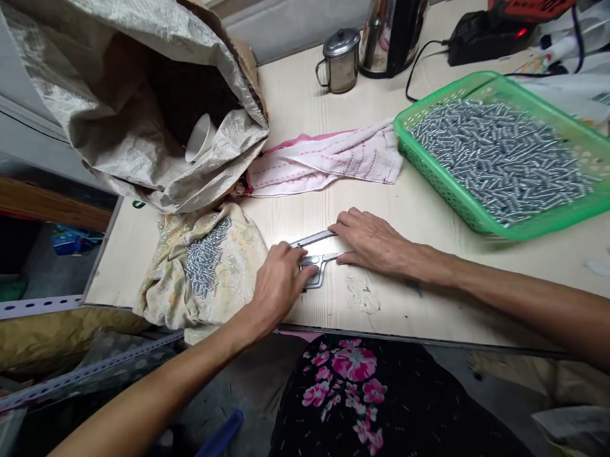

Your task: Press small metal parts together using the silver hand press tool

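Observation:
A grey metal frame piece point(326, 258) with a looped, handle-like lower part lies at the middle of the table. My left hand point(280, 277) is closed on its left end, thumb on the near side and fingers across the top. At the other end, my right hand point(364, 240) grips the frame between thumb and fingers; its palm side is hidden. Left of my left hand, a pile of small shiny metal springs point(204, 261) rests on a crumpled floral cloth point(242, 243). Many more springs point(502, 155) fill a green plastic basket point(456, 200) at the right.
A large open woven sack point(74, 100) with a white cup point(201, 138) inside stands at the back left. Behind my hands lies a pink-and-white towel point(332, 159). A lidded metal mug point(341, 63), a kettle point(392, 31) and a black charger point(486, 38) line the back.

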{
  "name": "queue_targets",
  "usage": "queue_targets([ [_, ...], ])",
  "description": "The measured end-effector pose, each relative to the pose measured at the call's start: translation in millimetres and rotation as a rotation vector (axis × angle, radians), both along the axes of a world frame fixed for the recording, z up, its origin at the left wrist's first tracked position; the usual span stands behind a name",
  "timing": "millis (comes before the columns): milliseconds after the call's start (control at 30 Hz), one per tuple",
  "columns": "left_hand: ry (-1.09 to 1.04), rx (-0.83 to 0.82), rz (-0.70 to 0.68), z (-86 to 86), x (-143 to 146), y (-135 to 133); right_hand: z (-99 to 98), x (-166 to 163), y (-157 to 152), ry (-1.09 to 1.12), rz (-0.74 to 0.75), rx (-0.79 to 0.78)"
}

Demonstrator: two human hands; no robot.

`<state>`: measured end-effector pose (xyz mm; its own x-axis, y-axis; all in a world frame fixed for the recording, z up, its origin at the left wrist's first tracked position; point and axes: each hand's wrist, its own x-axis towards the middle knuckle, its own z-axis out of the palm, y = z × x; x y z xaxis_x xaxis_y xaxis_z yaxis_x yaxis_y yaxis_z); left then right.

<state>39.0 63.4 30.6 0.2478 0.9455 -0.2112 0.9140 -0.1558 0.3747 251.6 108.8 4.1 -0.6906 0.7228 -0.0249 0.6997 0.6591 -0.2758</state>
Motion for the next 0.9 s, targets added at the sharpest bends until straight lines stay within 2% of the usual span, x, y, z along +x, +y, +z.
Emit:
queue_targets([
  [67,0.030,0.126,-0.200,-6.3,12.8,6.1,-1.8,0.5,-1.2,-0.003,0.000,-0.019],
  [133,0.043,0.132,-0.345,-14.2,22.5,15.3,-2.7,2.4,-1.6,-0.004,0.006,-0.029],
  [233,0.078,0.099,-0.417,-21.9,28.9,27.1,-0.6,6.9,-1.4,-0.015,-0.014,-0.016],
  [433,0.129,0.064,-0.367,-19.8,33.9,29.8,8.3,7.8,0.4,-0.099,-0.020,-0.040],
  [667,0.129,0.046,-0.332,-22.8,40.3,24.7,-1.6,2.8,-2.5,0.004,-0.047,-0.136],
  [800,0.110,0.031,-0.308,-24.8,40.9,25.3,-3.7,7.5,-2.3,-0.027,-0.047,-0.075],
  [900,0.004,0.065,-0.276,-17.3,26.1,31.9,3.3,15.4,-4.1,0.030,0.010,0.015],
])
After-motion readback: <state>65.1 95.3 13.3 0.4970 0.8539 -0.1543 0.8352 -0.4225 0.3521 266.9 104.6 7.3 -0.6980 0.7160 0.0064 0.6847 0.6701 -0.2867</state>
